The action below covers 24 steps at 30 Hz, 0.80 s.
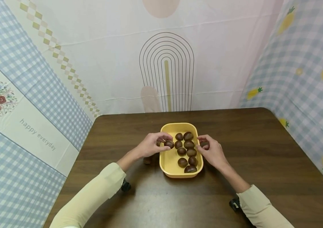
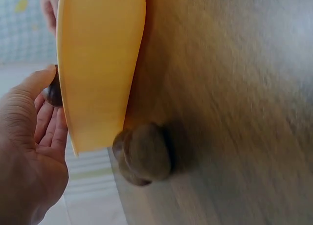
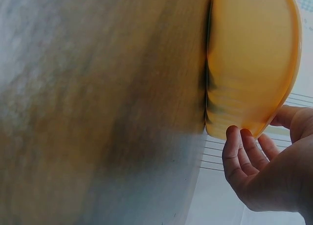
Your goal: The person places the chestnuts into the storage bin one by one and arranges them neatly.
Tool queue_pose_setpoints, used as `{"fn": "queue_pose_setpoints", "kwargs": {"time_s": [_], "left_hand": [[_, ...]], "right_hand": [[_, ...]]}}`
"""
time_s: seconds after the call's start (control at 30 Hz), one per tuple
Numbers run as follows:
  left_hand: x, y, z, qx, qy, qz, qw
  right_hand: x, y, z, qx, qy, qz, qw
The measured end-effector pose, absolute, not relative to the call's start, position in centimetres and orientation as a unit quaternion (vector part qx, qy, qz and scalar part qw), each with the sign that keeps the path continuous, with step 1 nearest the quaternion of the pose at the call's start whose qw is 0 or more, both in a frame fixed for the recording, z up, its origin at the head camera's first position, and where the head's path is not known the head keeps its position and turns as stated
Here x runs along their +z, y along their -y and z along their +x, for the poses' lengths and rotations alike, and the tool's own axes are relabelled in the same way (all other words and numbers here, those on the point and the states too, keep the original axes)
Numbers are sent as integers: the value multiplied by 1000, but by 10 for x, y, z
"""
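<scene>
A yellow rectangular container (image 1: pixel 170 169) with rounded corners stands on the table, with several glossy brown chestnuts (image 1: pixel 189 144) lying mostly along its right side. My left hand (image 1: pixel 151 145) pinches one chestnut (image 1: pixel 169 144) between thumb and fingers, over the container's left part. In the left wrist view that chestnut (image 2: pixel 55 92) shows just beyond the rim, partly hidden. At the opposite side, my right hand (image 1: pixel 213 152) holds the container's rim, thumb by the edge and fingers curled along the outside wall. The right wrist view shows these fingers (image 3: pixel 234 154) against the container's end.
Loose chestnuts (image 2: pixel 149 151) lie on the brown wooden table (image 1: pixel 115 136) just left of the container, partly under my left hand. Patterned cloth (image 1: pixel 115 63) hangs behind and on both sides of the table. A dark device (image 1: pixel 234 204) is strapped at my right wrist.
</scene>
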State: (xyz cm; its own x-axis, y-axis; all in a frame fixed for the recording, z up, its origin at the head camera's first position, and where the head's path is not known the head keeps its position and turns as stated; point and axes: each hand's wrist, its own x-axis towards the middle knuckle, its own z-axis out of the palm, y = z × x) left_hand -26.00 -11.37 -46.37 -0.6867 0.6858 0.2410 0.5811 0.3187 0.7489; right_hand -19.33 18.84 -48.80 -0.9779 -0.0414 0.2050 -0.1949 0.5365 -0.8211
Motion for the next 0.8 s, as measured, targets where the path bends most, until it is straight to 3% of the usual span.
{"fn": "queue_pose_setpoints", "kwargs": {"time_s": [0.8], "left_hand": [[-462, 87, -218, 193, -834, 511, 80]], "right_hand": [[-488, -187, -193, 475, 874, 66, 80]]}}
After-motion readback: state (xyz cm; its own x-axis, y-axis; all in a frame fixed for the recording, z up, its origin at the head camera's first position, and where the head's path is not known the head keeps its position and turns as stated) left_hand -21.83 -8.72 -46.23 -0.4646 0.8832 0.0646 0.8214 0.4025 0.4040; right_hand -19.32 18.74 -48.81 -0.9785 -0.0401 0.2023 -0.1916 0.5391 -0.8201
